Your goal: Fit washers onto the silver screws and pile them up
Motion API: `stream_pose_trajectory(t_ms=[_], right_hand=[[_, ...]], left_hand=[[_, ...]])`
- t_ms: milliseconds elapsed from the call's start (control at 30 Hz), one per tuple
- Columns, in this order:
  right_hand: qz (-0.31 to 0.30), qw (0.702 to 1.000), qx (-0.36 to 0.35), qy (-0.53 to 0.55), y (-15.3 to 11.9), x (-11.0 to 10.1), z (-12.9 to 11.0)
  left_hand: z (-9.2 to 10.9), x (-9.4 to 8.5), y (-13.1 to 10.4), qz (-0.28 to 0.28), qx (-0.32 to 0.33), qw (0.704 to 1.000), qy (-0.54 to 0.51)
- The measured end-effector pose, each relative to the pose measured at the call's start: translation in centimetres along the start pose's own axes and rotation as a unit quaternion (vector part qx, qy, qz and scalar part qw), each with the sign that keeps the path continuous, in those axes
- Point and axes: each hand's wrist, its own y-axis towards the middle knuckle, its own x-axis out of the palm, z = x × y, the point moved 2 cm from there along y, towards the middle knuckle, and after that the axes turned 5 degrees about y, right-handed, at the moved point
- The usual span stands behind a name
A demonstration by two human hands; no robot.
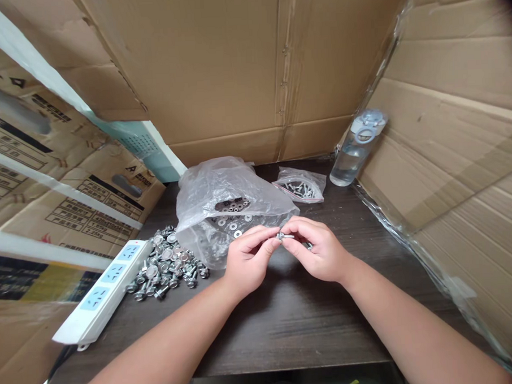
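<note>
A small silver bolt (287,236) is pinched between the fingertips of both hands above the dark table. My left hand (248,263) is closed at the bolt's wider end, where fingertips partly cover it. Around the shank, the thumb and forefinger of my right hand (320,250) are closed. A bit of metal (310,245) shows beside the right hand's fingers, too small to name. Behind my left hand lies a clear plastic bag (222,185) with loose flat washers (234,227) in its mouth. To the left is a heap of flanged bolts (168,264).
A white power strip (111,283) lies left of the bolt heap. Behind my right hand is a small zip bag (302,185) of screws, with a water bottle (356,151) further right. Cardboard walls (221,74) enclose the dark table (287,326) at the back and sides.
</note>
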Motion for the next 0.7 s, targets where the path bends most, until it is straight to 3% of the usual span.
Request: stream_pose_trajectory(t_ms=[200, 400, 533, 700], right_hand=[[-0.02, 0.994, 0.076, 0.075, 0.01, -0.15, -0.23], [-0.068, 0.949, 0.207, 0.228, 0.02, -0.06, 0.1], [-0.075, 0.93, 0.233, 0.273, 0.09, 0.06, 0.41], [-0.072, 0.928, 0.226, 0.287, 0.05, 0.06, 0.43]], left_hand=[[0.2, 0.03, -0.05, -0.017, 0.084, 0.995, 0.06], [0.28, -0.07, -0.18, -0.044, 0.13, 0.987, 0.081], [0.33, -0.09, -0.17, -0.046, 0.146, 0.985, 0.082], [0.4, -0.04, -0.11, -0.046, 0.135, 0.986, 0.082]])
